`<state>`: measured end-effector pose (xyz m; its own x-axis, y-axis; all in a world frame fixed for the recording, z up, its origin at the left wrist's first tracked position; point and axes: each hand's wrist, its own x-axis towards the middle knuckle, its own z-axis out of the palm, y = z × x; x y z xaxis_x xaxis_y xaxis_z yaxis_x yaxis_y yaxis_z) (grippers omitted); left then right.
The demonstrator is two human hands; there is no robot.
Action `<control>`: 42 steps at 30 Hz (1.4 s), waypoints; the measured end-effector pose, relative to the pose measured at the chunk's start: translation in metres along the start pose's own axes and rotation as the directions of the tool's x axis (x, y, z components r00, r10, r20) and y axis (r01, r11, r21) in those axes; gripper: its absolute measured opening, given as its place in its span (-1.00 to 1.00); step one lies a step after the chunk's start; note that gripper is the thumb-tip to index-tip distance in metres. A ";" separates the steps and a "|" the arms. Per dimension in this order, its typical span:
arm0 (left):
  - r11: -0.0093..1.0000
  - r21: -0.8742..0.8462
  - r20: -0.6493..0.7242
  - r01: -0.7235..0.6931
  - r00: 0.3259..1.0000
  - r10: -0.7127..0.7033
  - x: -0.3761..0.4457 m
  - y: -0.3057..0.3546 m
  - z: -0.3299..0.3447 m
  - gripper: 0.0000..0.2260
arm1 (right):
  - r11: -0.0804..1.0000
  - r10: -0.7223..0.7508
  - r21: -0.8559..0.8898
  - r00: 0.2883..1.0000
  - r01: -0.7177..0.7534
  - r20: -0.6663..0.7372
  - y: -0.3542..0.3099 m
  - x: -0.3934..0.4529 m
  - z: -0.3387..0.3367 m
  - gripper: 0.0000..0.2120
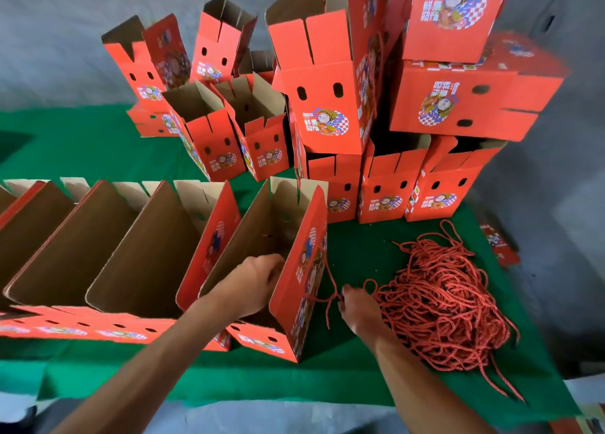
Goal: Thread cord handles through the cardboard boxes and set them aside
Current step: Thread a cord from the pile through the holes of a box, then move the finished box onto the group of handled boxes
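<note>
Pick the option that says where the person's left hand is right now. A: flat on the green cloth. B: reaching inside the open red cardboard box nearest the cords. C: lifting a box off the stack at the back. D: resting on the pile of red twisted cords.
B: the left hand reaches into the open red cardboard box, while the right hand pinches a red cord outside it.

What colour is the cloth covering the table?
Green, seen in the head view: the cloth lies under the boxes.
</note>
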<state>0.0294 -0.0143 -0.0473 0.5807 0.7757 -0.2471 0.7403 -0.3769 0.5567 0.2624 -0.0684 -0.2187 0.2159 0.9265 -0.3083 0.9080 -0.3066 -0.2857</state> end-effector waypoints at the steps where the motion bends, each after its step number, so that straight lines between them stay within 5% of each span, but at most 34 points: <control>1: 0.994 0.085 -0.150 -0.067 0.986 0.079 -0.002 -0.002 -0.003 -0.83 | 1.000 0.026 0.011 0.999 -0.026 0.026 0.005 -0.003 0.002 -0.82; 3: 0.942 0.314 -0.357 -0.119 0.904 0.234 -0.005 -0.003 -0.012 -0.76 | 0.990 0.059 0.126 0.995 -0.069 0.081 0.014 -0.008 0.007 -0.83; 5: 0.897 0.439 -0.438 -0.052 0.859 0.264 -0.005 -0.002 -0.022 -0.66 | 0.829 0.128 0.536 0.987 -0.161 0.099 0.018 -0.013 0.008 -0.68; 6: 0.892 0.451 -0.451 -0.017 0.859 0.244 -0.005 -0.002 -0.026 -0.60 | 0.598 0.220 0.771 0.970 -0.220 0.106 0.020 -0.012 0.004 -0.63; 8: 0.925 0.378 -0.469 0.045 0.871 0.149 -0.004 -0.004 -0.034 -0.49 | 0.032 0.421 0.966 0.880 -0.256 0.219 0.026 -0.004 -0.011 -0.70; 11: 0.979 0.128 -0.418 0.156 0.904 -0.090 -0.001 -0.008 -0.041 -0.39 | -0.526 0.494 0.845 0.775 -0.095 0.395 0.045 0.006 -0.040 -0.73; 14: 0.930 0.082 -0.255 0.357 0.910 -0.327 0.001 -0.015 -0.044 -0.60 | -0.805 0.483 0.570 0.736 0.162 0.474 0.065 0.005 -0.055 -0.57; 16: 0.899 0.059 -0.177 0.434 0.891 -0.418 0.001 -0.015 -0.048 -0.71 | -0.844 0.480 0.485 0.727 0.229 0.492 0.072 0.003 -0.062 -0.51; 19: 0.899 -0.055 -0.182 0.434 0.881 -0.436 0.007 -0.013 -0.054 -0.69 | -0.761 0.500 0.637 0.734 0.120 0.459 0.064 0.001 -0.062 -0.58; 23: 0.884 -0.254 -0.226 0.392 0.865 -0.449 0.016 -0.010 -0.065 -0.74 | -0.310 0.191 0.923 0.937 -0.226 0.294 0.010 -0.005 -0.057 -0.67; 26: 0.845 -0.373 -0.283 0.384 0.820 -0.497 0.020 -0.009 -0.073 -0.71 | 0.019 0.091 0.965 0.962 -0.260 0.258 -0.033 -0.005 -0.066 -0.65; 33: 0.728 -0.626 -0.368 0.279 0.717 -0.592 0.032 -0.009 -0.078 -0.70 | 0.266 0.175 0.927 0.959 -0.266 0.225 -0.067 0.008 -0.087 -0.65; 35: 0.667 -0.702 -0.339 0.251 0.705 -0.622 0.042 -0.003 -0.073 -0.69 | 0.206 0.179 0.938 0.953 -0.279 0.245 -0.071 0.011 -0.087 -0.66; 38: 0.617 -0.758 -0.303 0.212 0.723 -0.621 0.059 0.009 -0.064 -0.61 | -0.139 0.098 0.951 0.952 -0.275 0.290 -0.086 0.019 -0.088 -0.77; 42: 0.859 -0.474 -0.467 0.191 0.773 -0.429 0.059 0.011 -0.062 -0.68 | -0.353 0.045 0.881 0.935 -0.315 0.352 -0.105 0.034 -0.090 -0.62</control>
<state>0.0508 0.0590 -0.0071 -0.0268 0.9978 -0.0599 0.5864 0.0643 0.8075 0.2067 0.0150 -0.1172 0.1165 0.7754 -0.6207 -0.7047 -0.3759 -0.6018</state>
